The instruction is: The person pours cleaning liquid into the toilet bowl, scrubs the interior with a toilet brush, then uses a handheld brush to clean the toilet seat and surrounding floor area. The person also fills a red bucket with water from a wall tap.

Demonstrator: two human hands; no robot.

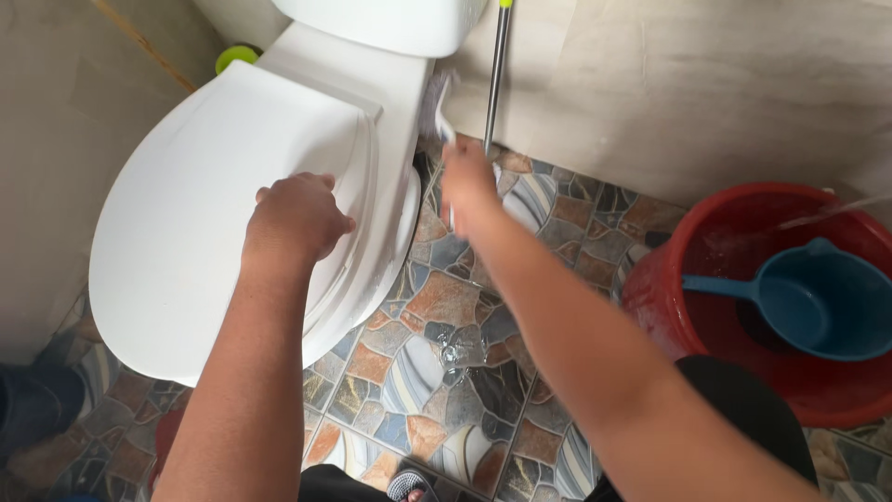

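Head view: your left hand rests curled on the closed lid, holding nothing. Your right hand grips a white brush, its head against the toilet's right flank near the wall. The scrubbing looks to be under way there; you can't tell how much of the outside is already clean. Room is tight: a metal pole stands just right of the brush, and a red bucket with a blue dipper sits further right. The tiled floor between looks wet
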